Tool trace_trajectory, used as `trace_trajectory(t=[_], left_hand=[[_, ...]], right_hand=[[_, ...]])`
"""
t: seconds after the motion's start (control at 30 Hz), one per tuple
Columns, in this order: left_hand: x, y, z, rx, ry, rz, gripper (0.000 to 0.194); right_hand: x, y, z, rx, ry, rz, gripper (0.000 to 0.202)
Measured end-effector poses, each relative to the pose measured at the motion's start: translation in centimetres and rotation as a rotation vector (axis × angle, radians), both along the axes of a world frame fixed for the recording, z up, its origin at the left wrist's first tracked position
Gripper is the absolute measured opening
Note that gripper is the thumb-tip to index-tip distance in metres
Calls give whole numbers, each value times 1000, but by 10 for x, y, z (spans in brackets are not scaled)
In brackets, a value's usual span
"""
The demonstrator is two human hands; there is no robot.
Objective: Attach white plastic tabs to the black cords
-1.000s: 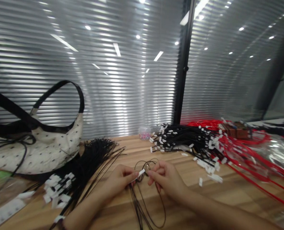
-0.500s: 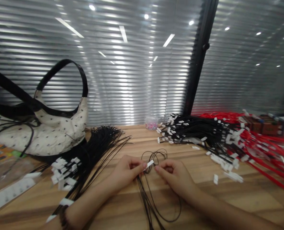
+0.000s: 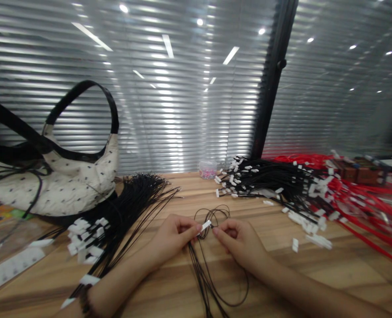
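Between thumb and fingers my left hand [image 3: 179,232] pinches a small white tag [image 3: 206,225], which points up and to the right. My right hand [image 3: 239,240] is closed in a pinch just right of the tag's far end, on a thin black cord near it. Black cords [image 3: 201,276] hang down from below my left hand toward the near edge of the view. Loops of cord [image 3: 220,210] lie on the wooden table just beyond both hands, and one wide loop curves below my right hand.
A bundle of black cords [image 3: 136,194] with white tags [image 3: 86,238] lies left, before a cream handbag [image 3: 80,181]. Another tagged black bundle [image 3: 269,176] and red cords [image 3: 361,212] lie right. Loose white tags [image 3: 318,241] and a small clear tub [image 3: 208,170] sit on the table [image 3: 169,282].
The view has shifted slightly, so everything sits a little further left. Both hands keep their pinches around the white tag and cord, with hardly any movement.
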State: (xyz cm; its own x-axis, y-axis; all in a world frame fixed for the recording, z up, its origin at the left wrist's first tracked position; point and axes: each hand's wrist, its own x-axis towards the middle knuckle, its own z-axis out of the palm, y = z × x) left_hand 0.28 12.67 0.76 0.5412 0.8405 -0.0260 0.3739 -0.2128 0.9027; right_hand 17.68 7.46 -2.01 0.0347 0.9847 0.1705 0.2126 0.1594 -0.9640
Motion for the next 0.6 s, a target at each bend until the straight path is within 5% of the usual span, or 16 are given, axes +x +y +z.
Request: trace_trajectory(t=[0.4, 0.6], left_hand=[[-4, 2, 0, 32, -7, -112, 35], [-5, 2, 0, 12, -40, -138, 33]], right_hand=[[-7, -10, 7, 334, -413, -68, 15], [-7, -9, 8, 403, -342, 49, 14]])
